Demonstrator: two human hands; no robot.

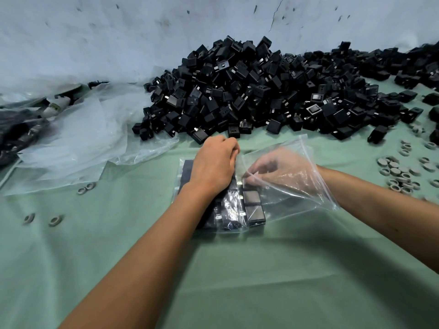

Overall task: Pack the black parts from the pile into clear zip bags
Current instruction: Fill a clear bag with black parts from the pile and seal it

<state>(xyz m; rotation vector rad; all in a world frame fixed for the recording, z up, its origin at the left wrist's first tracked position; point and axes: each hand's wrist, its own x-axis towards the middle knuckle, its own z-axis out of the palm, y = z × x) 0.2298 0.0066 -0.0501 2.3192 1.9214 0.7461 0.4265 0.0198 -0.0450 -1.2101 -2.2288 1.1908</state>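
Left hand (213, 166) fingers curled, pinching the far edge of the clear zip bag (288, 184) mid-table, near the black parts pile (249, 91). Right hand (268, 169) sits inside the bag, fingers bent toward packed parts (253, 205); contact unclear.

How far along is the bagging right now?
Done: one filled zip bag lies on the green cloth, black parts in rows inside. In hand: the right hand is inside an empty clear bag; the left hand rests on the filled one. Left: the big pile looks barely touched.
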